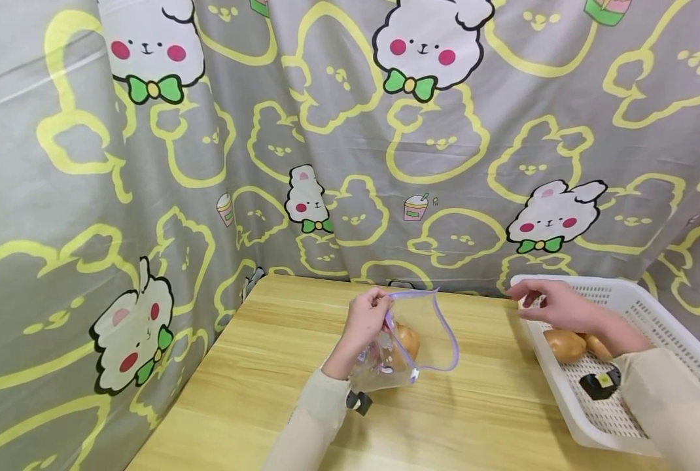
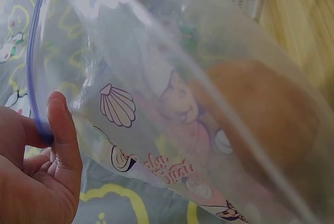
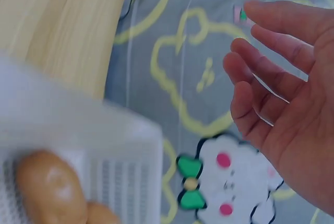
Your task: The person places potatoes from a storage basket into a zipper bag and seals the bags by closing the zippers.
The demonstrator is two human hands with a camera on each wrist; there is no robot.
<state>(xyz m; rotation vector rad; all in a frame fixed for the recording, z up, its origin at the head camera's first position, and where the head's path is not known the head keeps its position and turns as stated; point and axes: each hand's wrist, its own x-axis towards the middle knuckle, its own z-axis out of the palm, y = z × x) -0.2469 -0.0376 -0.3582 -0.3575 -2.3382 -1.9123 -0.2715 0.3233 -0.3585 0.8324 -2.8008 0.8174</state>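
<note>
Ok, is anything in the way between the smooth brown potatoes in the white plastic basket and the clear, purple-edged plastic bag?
Yes, one thing: the basket's left wall stands between the potatoes and the bag. Beyond it, nothing visible blocks the way across the pale wooden table to the open bag.

The head camera is looking forward and down from above, facing the patterned curtain (image 1: 338,147) across the wooden table (image 1: 256,399), and is taking in both hands from farthest away. The left-wrist camera is sitting close behind the left hand (image 2: 44,174), facing tilted along the clear bag (image 2: 117,106), which the head view is sharing. The right-wrist camera is peering past the right hand (image 3: 292,88) and white basket (image 3: 99,119), showing the curtain sideways; what is probably the same basket is appearing, blurred, atop the left-wrist view.
</note>
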